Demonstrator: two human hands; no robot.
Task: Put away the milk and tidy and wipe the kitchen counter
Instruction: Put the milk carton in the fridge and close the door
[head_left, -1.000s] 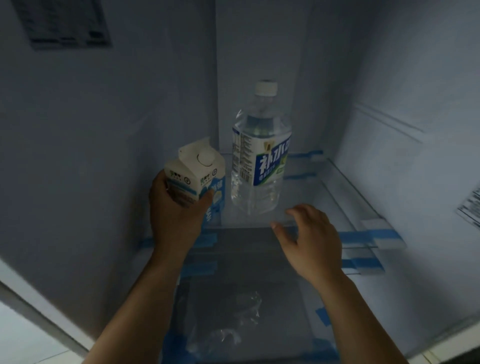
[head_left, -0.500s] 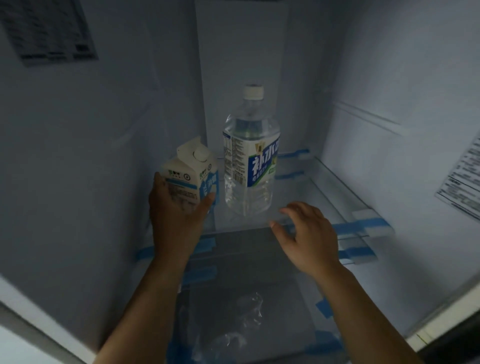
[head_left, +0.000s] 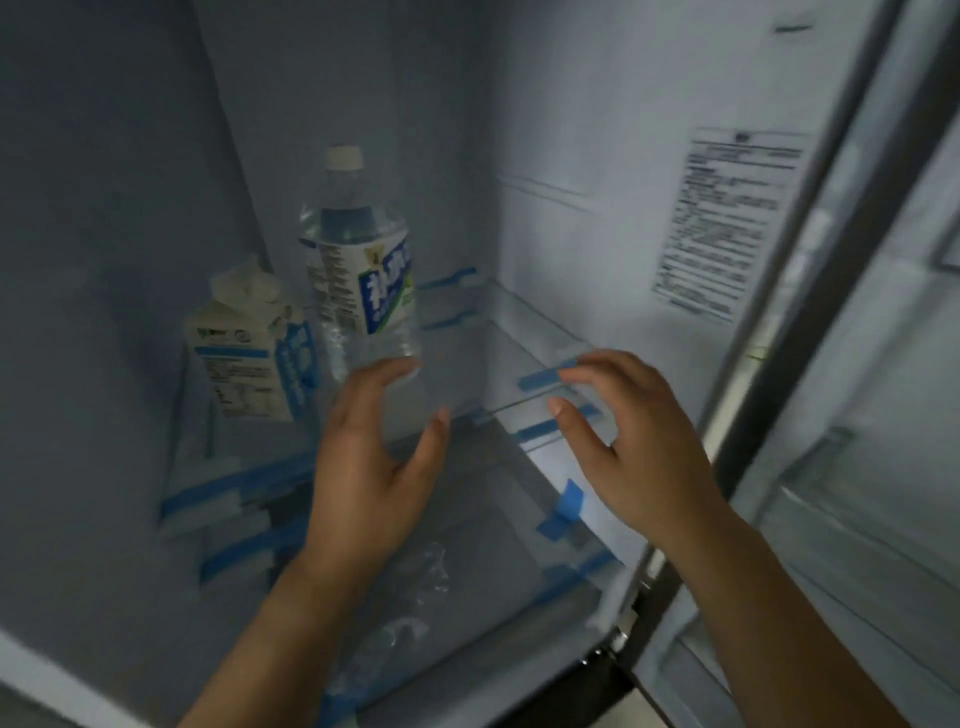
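Glass fridge shelf (head_left: 467, 364) holds the white-and-blue milk carton (head_left: 249, 343) upright. Our left hand (head_left: 374, 457) and right hand (head_left: 639, 441) are spread, empty. We'd back out gently.

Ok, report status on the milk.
Left hand and right hand open, empty. Milk upright on shelf, left of bottle. Nothing in the way.

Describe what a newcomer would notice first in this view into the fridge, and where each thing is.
A tall clear water bottle with a blue-and-white label stands at the back of the glass shelf, with a white milk carton upright just to its left. In front, the left hand and right hand hover open, holding nothing. Blue tape strips mark the shelf edges.
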